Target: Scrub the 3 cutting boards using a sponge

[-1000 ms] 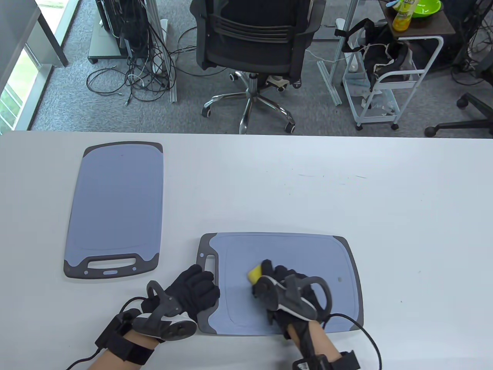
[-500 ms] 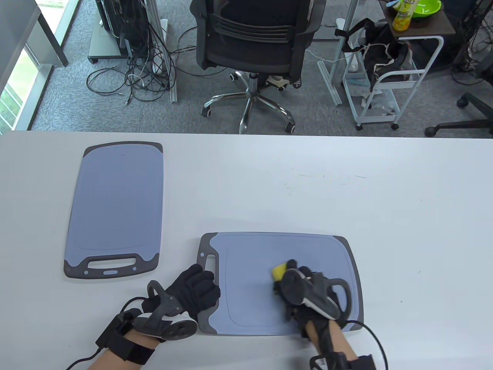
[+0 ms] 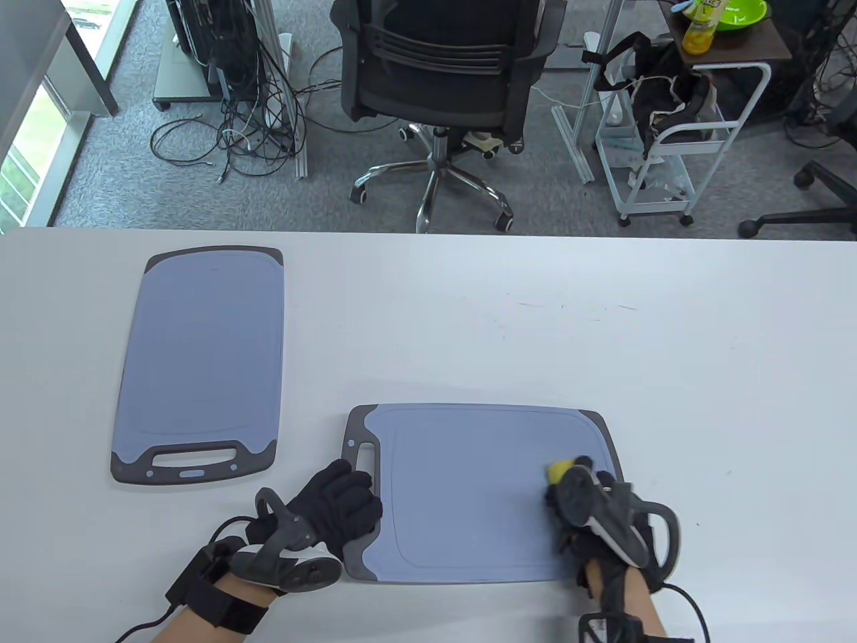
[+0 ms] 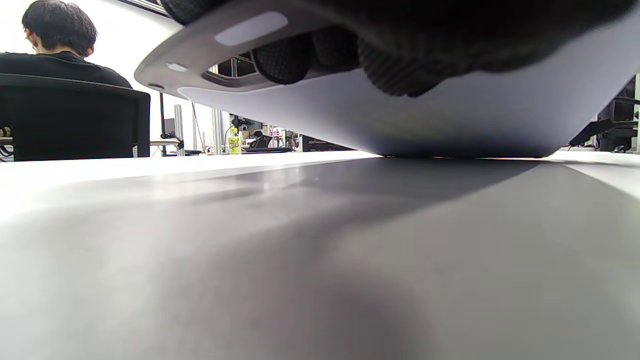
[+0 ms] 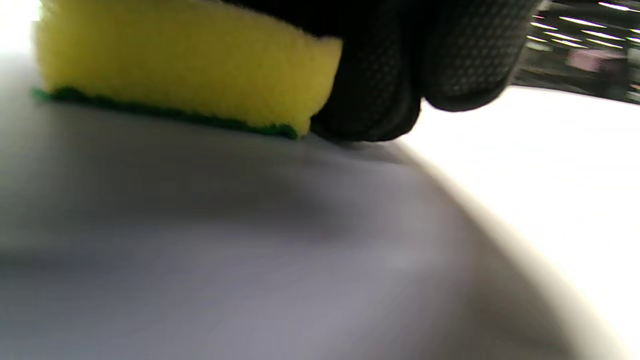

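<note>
On white table point(image 3: 469, 321), right hand point(image 3: 596, 516) pinches sponge point(image 3: 557, 471); left hand point(image 3: 335, 506) grips cutting board point(image 3: 469, 495).

An office or lab workspace. A wide white desk point(image 3: 602, 335) stands on grey carpet point(image 3: 120, 154). Beyond its far edge sits a black mesh office chair point(image 3: 442, 74) on a chrome wheeled base. To the far left, tangled black cables point(image 3: 241, 127) spill beneath equipment stands beside a window point(image 3: 20, 161). To the far right stands a white wheeled cart point(image 3: 676, 140), its top holding a green bowl point(image 3: 743, 12). The left wrist view shows a seated person point(image 4: 60, 45) working at further desks.
</note>
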A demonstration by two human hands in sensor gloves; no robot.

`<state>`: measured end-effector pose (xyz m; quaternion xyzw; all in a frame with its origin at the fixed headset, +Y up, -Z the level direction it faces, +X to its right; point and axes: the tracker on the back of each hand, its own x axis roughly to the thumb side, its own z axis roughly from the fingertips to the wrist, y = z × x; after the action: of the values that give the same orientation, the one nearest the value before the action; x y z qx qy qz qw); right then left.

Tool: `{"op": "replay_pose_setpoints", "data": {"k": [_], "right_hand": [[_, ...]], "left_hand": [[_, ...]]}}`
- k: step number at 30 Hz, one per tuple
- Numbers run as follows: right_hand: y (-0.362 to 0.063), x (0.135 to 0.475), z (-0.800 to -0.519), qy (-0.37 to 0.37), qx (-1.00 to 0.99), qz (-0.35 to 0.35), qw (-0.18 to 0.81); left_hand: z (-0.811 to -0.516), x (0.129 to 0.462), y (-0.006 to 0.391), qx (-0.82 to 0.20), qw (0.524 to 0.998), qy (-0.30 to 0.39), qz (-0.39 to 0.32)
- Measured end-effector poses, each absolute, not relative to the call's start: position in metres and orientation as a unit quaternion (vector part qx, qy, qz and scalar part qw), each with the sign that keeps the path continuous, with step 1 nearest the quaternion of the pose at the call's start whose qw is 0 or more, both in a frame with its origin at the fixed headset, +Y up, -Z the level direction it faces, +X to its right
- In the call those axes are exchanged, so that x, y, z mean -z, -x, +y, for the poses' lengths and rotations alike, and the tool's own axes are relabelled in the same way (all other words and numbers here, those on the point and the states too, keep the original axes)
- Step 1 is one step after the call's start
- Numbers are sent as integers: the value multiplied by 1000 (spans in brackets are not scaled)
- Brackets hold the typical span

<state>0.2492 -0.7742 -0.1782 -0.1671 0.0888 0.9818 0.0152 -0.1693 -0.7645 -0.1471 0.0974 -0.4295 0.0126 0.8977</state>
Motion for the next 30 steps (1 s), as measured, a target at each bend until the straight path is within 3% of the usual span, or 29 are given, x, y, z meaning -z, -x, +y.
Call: {"op": "replay_pose_setpoints", "data": {"k": [2, 4, 6, 8, 12, 14, 16, 19, 24, 27, 30], "right_hand": [[-265, 174, -776, 193, -973, 99, 80], [-254, 176, -773, 174, -978, 83, 79], [-221, 181, -768, 92, -991, 88, 37], [-158, 180, -760, -19, -996, 76, 38], [-40, 152, -744, -232, -970, 56, 36], [-5, 136, -739, -297, -955, 26, 7], [-1, 133, -737, -285, -958, 6, -36], [-44, 146, -746, -213, -977, 25, 16], [-180, 165, -766, 32, -998, 48, -13], [-256, 160, -776, 179, -980, 83, 25], [-261, 156, -777, 176, -980, 75, 60]], "left_hand": [[-765, 147, 169, -13, 898, -98, -429], [-764, 147, 169, -13, 898, -98, -429], [-765, 147, 169, -13, 898, -97, -429], [-765, 147, 169, -12, 898, -98, -429], [-765, 147, 169, -11, 898, -98, -430], [-765, 147, 169, -11, 897, -98, -430], [-765, 147, 169, -12, 897, -101, -429], [-765, 147, 169, -11, 896, -101, -432], [-765, 147, 169, -11, 896, -101, -432], [-765, 147, 169, -14, 897, -99, -431], [-766, 147, 169, -15, 897, -100, -430]]}}
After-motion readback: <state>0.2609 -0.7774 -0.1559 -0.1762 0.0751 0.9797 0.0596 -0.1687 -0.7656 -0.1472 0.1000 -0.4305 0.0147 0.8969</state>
